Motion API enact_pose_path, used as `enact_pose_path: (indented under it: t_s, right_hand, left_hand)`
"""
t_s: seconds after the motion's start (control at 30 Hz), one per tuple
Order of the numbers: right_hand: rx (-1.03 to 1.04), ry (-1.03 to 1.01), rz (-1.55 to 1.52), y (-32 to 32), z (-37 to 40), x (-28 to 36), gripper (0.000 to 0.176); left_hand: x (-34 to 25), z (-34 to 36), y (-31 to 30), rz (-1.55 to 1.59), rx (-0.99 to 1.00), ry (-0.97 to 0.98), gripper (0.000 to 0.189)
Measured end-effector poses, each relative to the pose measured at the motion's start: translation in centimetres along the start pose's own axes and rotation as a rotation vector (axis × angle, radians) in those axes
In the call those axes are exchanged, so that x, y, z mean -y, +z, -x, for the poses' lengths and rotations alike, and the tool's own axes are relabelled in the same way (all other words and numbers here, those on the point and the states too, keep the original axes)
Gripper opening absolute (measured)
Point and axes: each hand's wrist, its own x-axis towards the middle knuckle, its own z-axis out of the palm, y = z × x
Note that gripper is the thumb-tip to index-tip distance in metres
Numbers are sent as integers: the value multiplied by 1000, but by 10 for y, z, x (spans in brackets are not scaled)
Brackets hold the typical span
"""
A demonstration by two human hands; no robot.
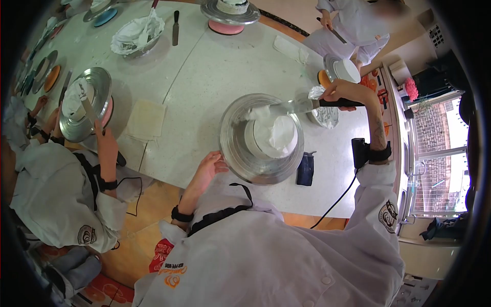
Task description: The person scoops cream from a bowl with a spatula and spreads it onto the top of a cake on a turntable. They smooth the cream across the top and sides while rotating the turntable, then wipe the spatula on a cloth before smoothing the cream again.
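Observation:
My right hand (348,95) is closed round the black handle of an icing spatula (291,107). Its metal blade carries white cream and reaches over the far side of a round cake (272,137). Cream is heaped on top of the cake, which sits on a metal cake turntable (235,158). My left hand (210,168) has its fingers extended at the turntable's near left rim, with nothing held in them. Just beyond the right side of the turntable stands a bowl of cream (326,117), partly behind my right hand and the spatula.
A dark folded cloth (306,169) lies right of the turntable, a pale cloth (146,118) to its left. Further left, a co-worker's hand (106,146) holds a spatula at another turntable (102,87). A large cream bowl (138,37) and a spatula (176,28) are at the back.

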Motion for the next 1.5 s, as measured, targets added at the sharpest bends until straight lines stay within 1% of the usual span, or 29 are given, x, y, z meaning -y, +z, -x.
enact_pose_path:
  t_s: [0.03,0.1,0.13,0.2,0.23,0.27,0.33,0.37,0.4,0.43,0.47,0.5,0.53,0.6,0.63,0.7,0.73,0.8,0.87,0.93,0.97,1.07,1.2,1.27,1.3,1.37,1.4,1.47,1.5]
  right_hand:
    - [1,2,0,-1,7,3,32]
    - [55,-132,47,0,23,8,33]
    - [57,-130,50,1,29,7,33]
    - [-197,-240,-73,6,40,3,31]
    - [-311,-175,-28,11,43,4,26]
    - [-311,-176,-24,17,46,3,26]
    - [-636,-237,375,30,45,-4,23]
    - [-671,-252,382,34,43,-11,23]
    - [-668,-252,385,36,44,-13,23]
    - [-630,-107,305,39,48,-10,22]
    - [-589,38,225,42,50,-9,22]
    - [-612,-27,222,43,47,-23,21]
    - [-611,-27,223,42,46,-26,21]
    - [-499,136,50,40,44,-30,22]
    - [-500,137,45,37,42,-35,22]
    - [-264,80,-179,28,35,-43,27]
    - [-268,82,-185,25,32,-43,27]
    - [-160,147,-212,19,25,-40,32]
    - [-145,188,-234,14,23,-32,35]
    - [-49,242,-285,5,18,-30,35]
    - [1,230,-286,1,15,-32,36]
    - [32,227,-314,-3,10,-34,35]
    - [38,119,-215,3,23,-16,35]
    - [-47,-237,-220,7,30,-14,29]
    - [-46,-234,-222,9,31,-16,29]
    - [-285,-190,-250,11,33,-23,27]
    - [-286,-189,-249,12,35,-27,27]
    - [-361,-2,-191,14,40,-37,27]
    - [-328,64,-178,14,40,-46,29]
  left_hand:
    - [0,0,-1,11,-3,-2,32]
    - [0,1,-2,22,-2,20,32]
    - [0,1,-2,31,-3,43,32]
    - [1,-1,-1,25,-27,60,32]
    - [0,-1,0,14,-49,79,32]
    - [-1,0,2,16,-49,82,32]
    - [-3,2,5,3,-54,43,31]
    - [1,1,2,6,-55,44,31]
    - [7,-1,-5,15,-21,-24,31]
    - [9,-1,-5,23,13,-93,30]
    - [11,0,-6,25,12,-92,30]
    - [13,0,-7,15,58,-141,30]
    - [12,1,-5,6,104,-190,31]
    - [12,1,-1,-12,129,-203,31]
    - [11,2,1,-32,154,-219,32]
    - [8,4,8,-34,161,-213,32]
    - [7,4,10,-31,166,-199,32]
    - [11,3,7,-27,174,-183,32]
    - [10,5,5,-20,178,-166,32]
    - [10,7,6,3,193,-133,31]
    - [9,8,6,2,193,-133,31]
    - [8,9,6,32,184,-133,29]
    - [7,7,6,53,187,-112,28]
    - [7,8,6,60,183,-107,27]
    - [6,8,5,61,156,-104,27]
    - [6,6,3,63,132,-104,27]
    - [6,5,1,59,123,-93,27]
    - [5,5,-2,58,115,-79,28]
    - [5,5,-3,57,112,-70,27]
